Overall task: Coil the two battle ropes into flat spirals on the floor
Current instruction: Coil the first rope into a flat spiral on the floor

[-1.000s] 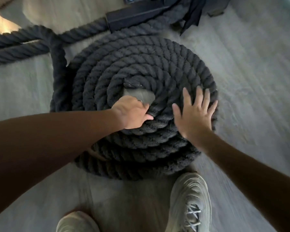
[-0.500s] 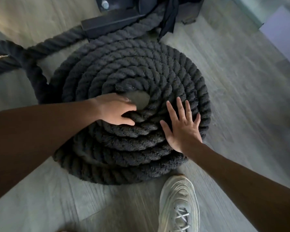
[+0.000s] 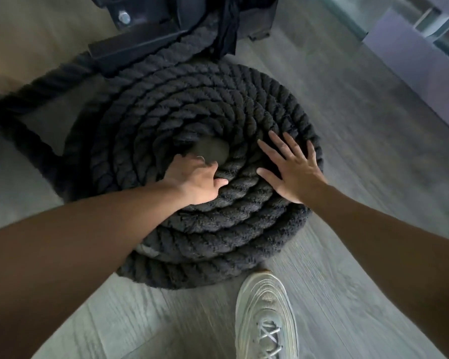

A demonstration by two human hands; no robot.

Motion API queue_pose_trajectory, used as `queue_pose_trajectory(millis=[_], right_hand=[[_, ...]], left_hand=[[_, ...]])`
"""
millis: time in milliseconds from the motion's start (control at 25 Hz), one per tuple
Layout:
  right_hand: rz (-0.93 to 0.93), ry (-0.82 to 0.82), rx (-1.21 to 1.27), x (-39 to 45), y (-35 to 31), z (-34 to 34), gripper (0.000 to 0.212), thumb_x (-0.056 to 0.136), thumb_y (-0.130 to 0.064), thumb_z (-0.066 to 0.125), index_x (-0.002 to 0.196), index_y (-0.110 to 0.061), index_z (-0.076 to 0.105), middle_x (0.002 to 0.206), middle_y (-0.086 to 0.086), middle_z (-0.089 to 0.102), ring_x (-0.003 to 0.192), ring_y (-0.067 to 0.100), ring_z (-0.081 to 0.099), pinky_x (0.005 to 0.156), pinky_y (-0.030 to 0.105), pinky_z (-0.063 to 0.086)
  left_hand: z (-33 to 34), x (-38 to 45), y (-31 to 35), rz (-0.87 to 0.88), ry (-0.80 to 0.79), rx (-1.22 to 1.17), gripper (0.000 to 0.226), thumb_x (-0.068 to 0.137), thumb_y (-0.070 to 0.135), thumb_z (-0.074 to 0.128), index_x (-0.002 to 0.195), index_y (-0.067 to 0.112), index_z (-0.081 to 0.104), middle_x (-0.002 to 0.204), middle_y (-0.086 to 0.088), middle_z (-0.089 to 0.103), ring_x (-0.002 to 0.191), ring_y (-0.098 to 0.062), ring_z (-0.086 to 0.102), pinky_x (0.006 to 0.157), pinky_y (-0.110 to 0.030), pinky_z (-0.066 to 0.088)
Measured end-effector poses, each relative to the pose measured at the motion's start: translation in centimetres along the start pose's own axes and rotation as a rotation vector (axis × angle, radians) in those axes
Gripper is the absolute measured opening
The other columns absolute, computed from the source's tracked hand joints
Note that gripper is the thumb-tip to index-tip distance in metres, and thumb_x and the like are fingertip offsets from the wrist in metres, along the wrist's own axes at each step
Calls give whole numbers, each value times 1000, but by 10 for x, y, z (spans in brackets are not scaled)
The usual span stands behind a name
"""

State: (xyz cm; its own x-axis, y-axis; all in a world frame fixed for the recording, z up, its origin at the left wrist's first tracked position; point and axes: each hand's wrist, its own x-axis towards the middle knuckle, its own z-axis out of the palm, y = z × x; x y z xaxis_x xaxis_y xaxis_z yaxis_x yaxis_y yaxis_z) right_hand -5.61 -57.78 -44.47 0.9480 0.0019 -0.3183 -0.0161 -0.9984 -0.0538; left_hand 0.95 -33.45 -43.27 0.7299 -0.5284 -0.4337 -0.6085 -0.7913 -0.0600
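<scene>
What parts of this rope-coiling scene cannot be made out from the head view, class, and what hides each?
- Left hand fingertips: curled over the inner turn of the rope coil, out of sight.
- Coil's near-left edge: covered by the left forearm.
- Loose rope at left: blurred and cut off by the frame edge, so its length is unknown.
- Second rope: not distinguishable.
- Black metal frame: cropped by the top edge.

We see a grey wood-plank floor (image 3: pixel 373 156), a black steel equipment base (image 3: pixel 140 35) at the top, and a purple mat (image 3: pixel 420 63) far right.
</scene>
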Motion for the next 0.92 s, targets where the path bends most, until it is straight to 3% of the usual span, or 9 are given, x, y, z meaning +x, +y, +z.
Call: queue_pose_trajectory(millis=[80,200,360,440,520,600,680,760,920], right_hand=[[114,33,65,-9,0,1,69,97,-70,13,158,-41,0,167,-9,-14,153,18,-14,120,60,-3],[247,126,236,-45,-52,21,65,99,-59,24,158,-33,15,168,7,-1,153,29,-8,120,59,-3],[-87,104,244,-73,-133,33,80,92,-73,26,158,-28,21,168,5,-3,152,26,-16,119,62,-6],[-284,44,233,-63,-156,29,100,83,-85,32,160,-24,15,168,3,-7,151,22,-22,119,60,-7],[-411,-6,167,-54,-167,29,117,72,-93,38,161,-25,5,167,4,-12,149,23,-28,119,58,-10],[-435,-22,101,-49,-167,33,119,68,-94,42,160,-31,-1,167,5,-14,147,26,-31,119,57,-13],[-417,-40,64,-47,-164,35,115,69,-90,45,159,-37,-4,167,3,-16,146,28,-34,117,58,-15],[-426,-53,43,-46,-160,32,113,68,-87,47,158,-40,-2,166,2,-17,145,29,-35,116,60,-17],[-475,-25,35,-45,-122,27,111,62,-87,52,157,-45,11,168,-1,-6,149,24,-27,118,59,-10]], left_hand=[[-1,1,11,-28,8,-89,57,99,65,33,123,19,56,125,-12,62,122,-31,52,96,-44,39],[-2,-12,-5,-6,61,-192,50,100,61,39,123,21,57,124,-9,60,120,-30,49,96,-43,39],[4,-46,-66,-76,201,-163,39,97,52,51,130,31,55,136,-4,46,128,-32,36,103,-52,37],[9,-58,-97,-234,133,-176,51,93,60,53,140,40,44,149,-7,33,137,-39,26,108,-61,34],[11,-58,-114,-398,-16,-206,69,86,80,43,147,56,22,161,-10,14,147,-45,11,111,-69,24],[14,-51,-117,-502,-163,-246,83,76,94,31,146,67,-4,167,-7,-3,150,-48,2,112,-71,18],[15,-45,-113,-534,-208,-274,89,71,97,25,144,67,-16,168,-10,-9,149,-52,-2,115,-68,17],[14,-42,-109,-536,-190,-327,92,71,96,26,147,65,-15,167,-16,-5,147,-56,-1,117,-62,21],[6,-42,-88,-544,-143,-372,87,77,93,33,149,64,-5,165,-14,3,141,-57,14,106,-56,38]])
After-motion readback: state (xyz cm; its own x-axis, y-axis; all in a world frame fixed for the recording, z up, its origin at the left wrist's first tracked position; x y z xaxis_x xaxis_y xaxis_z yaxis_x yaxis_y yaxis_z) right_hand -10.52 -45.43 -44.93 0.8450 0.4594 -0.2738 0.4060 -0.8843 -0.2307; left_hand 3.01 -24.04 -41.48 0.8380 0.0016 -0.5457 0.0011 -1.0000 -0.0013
